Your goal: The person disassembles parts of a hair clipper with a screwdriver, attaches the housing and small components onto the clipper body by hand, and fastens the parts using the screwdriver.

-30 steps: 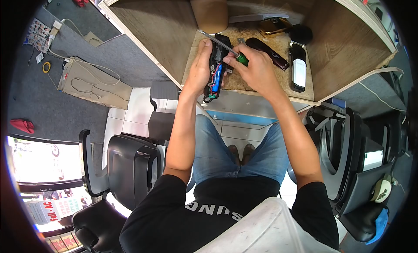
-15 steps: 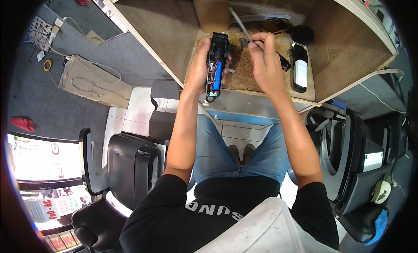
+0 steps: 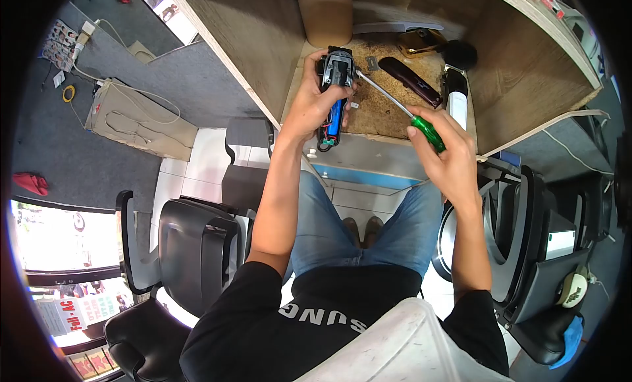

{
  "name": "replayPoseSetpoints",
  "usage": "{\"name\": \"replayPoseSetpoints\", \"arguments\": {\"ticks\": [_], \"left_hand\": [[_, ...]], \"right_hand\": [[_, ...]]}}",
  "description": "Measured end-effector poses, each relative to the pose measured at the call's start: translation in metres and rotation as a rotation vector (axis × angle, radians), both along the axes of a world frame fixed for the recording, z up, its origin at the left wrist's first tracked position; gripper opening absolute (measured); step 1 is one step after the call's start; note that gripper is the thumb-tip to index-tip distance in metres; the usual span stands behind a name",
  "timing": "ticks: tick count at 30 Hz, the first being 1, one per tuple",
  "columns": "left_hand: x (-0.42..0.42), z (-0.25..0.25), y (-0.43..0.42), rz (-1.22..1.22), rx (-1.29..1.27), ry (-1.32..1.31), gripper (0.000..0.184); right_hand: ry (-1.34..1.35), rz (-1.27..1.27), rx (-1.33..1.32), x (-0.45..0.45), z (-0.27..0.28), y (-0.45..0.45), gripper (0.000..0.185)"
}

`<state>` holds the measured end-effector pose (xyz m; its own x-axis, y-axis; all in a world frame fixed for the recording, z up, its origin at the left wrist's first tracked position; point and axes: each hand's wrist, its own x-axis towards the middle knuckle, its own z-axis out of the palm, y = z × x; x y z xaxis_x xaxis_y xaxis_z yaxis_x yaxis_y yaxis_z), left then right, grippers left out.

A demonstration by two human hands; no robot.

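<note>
My left hand (image 3: 311,107) grips an opened hair clipper (image 3: 340,71), upright, with its thumb pressed across the middle. Inside the clipper's lower half a blue battery (image 3: 334,119) and thin wires are exposed. A grey and black part sits in its upper end. In my right hand (image 3: 451,152) is a screwdriver (image 3: 429,133) with a green handle, its shaft slanting up-left. The tip is at the right side of the clipper's head; whether it touches is unclear. A dark maroon casing piece (image 3: 411,82) lies on the shelf beyond the shaft.
A black and white clipper (image 3: 455,99) rests at the right of the wooden shelf (image 3: 378,122). Behind are a round black brush-like item (image 3: 461,53), a gold-and-black object (image 3: 421,40) and a small grey plate (image 3: 372,63). Black chairs (image 3: 191,244) stand on either side.
My right hand has moved right and toward me, turning the screwdriver so its tip points at the clipper. My left thumb now lies over the clipper's front. The maroon casing is uncovered.
</note>
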<state>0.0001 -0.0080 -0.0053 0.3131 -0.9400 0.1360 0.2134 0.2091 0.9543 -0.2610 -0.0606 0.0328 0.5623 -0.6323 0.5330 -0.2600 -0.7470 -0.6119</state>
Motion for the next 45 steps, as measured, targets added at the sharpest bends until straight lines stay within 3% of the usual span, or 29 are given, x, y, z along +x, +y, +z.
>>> {"name": "replayPoseSetpoints", "arguments": {"ticks": [10, 25, 34, 45], "left_hand": [[-0.002, 0.0, -0.001, 0.014, 0.0, -0.022, 0.074], [-0.002, 0.0, -0.002, 0.006, 0.005, -0.033, 0.073], [-0.004, 0.002, -0.002, 0.007, 0.045, -0.109, 0.074], [-0.001, 0.001, -0.001, 0.004, 0.075, -0.056, 0.077]], "right_hand": [[0.133, -0.018, -0.049, -0.007, 0.004, 0.002, 0.03], [0.107, -0.018, -0.087, -0.003, -0.001, 0.0, 0.028], [0.247, 0.003, -0.356, -0.005, 0.028, -0.003, 0.028], [0.301, -0.021, -0.282, -0.003, 0.047, 0.0, 0.026]]}}
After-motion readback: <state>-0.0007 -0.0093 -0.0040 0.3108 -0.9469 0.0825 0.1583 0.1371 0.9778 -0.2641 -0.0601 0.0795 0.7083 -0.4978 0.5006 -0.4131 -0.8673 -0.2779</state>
